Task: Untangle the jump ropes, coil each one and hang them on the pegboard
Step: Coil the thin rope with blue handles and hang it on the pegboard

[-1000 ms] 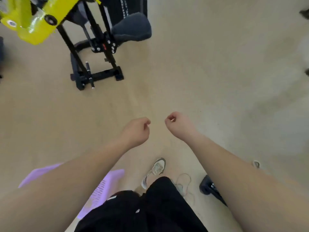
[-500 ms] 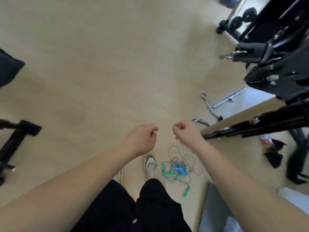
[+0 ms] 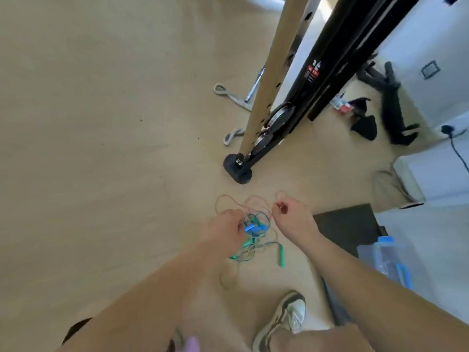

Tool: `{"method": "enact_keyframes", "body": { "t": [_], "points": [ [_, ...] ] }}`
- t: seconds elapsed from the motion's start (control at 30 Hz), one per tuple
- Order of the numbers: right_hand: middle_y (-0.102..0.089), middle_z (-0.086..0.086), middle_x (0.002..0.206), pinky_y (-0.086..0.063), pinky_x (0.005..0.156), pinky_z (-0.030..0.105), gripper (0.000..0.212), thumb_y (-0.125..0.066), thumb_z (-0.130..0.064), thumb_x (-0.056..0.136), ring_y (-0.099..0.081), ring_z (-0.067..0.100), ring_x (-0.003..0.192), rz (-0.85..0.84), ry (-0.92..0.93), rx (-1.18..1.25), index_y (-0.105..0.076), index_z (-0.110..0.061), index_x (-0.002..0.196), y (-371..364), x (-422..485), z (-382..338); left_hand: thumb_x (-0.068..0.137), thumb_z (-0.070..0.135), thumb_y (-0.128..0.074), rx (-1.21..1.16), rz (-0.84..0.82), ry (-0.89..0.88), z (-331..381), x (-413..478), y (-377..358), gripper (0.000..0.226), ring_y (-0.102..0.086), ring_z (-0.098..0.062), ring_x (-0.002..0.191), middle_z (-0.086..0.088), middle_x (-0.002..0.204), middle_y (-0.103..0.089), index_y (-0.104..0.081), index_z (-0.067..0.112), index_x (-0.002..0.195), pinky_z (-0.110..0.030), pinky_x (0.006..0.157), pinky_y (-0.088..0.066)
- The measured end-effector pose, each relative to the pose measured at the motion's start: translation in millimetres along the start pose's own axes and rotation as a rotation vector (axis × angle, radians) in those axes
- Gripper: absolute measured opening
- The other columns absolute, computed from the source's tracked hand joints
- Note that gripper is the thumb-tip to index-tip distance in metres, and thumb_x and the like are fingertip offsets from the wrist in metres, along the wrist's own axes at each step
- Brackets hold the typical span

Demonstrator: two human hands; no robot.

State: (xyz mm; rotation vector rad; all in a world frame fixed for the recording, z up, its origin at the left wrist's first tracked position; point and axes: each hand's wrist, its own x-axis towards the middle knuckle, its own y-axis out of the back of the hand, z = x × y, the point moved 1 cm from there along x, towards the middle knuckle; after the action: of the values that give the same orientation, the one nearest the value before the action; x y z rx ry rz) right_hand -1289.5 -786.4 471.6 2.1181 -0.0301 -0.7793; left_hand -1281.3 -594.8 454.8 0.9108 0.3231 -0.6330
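A tangle of jump ropes lies on the beige floor, just in front of the black foot of an exercise machine. The pile mixes thin red, blue and green cords, with blue handles near its middle and a green handle lying at its edge, on the side away from the machine foot.

Both bare arms reach down over the pile. The left hand is curled over the side of the tangle farther from the grey mat, its fingers drawn together right at the blue handles; whether they actually pinch a cord or handle cannot be told from this angle. The right hand sits at the mat side of the pile, thumb and forefinger pressed together around the thin red cord, which loops away from the hand toward the machine foot.

A clear plastic bottle with a blue cap lies beyond the mat from the pile. A grey and white sneaker stands on the floor on the side of the tangle opposite the machine foot. The tan post rising from the machine foot carries a row of holes.
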Motion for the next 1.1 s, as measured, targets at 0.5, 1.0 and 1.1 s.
{"method": "enact_keyframes", "body": {
  "t": [0.5,1.0,1.1],
  "points": [
    [-0.071,0.004,0.111,-0.053,0.084,0.033,0.022,-0.053,-0.038,0.095,-0.067,0.03,0.104,-0.093,-0.095,-0.186,-0.069,-0.028,0.105,-253,145,212,0.09,0.027,-0.045,0.169,-0.15,0.047,-179,167,-271,0.031,-0.064,-0.031,0.111,-0.006,0.116,-0.063,-0.062,0.021,0.115,-0.039,0.092,-0.053],
    [-0.05,-0.005,0.142,-0.052,0.097,0.044,0.051,-0.057,-0.011,0.091,-0.051,0.024,0.131,-0.283,0.17,-0.457,-0.055,-0.032,0.138,-335,240,217,0.102,0.026,-0.051,0.168,-0.145,0.06,-219,247,-313,0.039,-0.061,-0.027,0.121,-0.005,0.132,-0.064,-0.054,0.021,0.14,-0.034,0.098,-0.05],
    [-0.048,-0.003,0.136,-0.053,0.092,0.041,0.051,-0.064,-0.018,0.089,-0.048,0.025,0.128,-0.252,0.197,-0.546,-0.053,-0.036,0.136,-343,249,225,0.097,0.032,-0.057,0.16,-0.163,0.108,-235,252,-326,0.043,-0.063,-0.028,0.114,-0.004,0.127,-0.065,-0.05,0.03,0.14,-0.038,0.097,-0.053]
  ]
}}
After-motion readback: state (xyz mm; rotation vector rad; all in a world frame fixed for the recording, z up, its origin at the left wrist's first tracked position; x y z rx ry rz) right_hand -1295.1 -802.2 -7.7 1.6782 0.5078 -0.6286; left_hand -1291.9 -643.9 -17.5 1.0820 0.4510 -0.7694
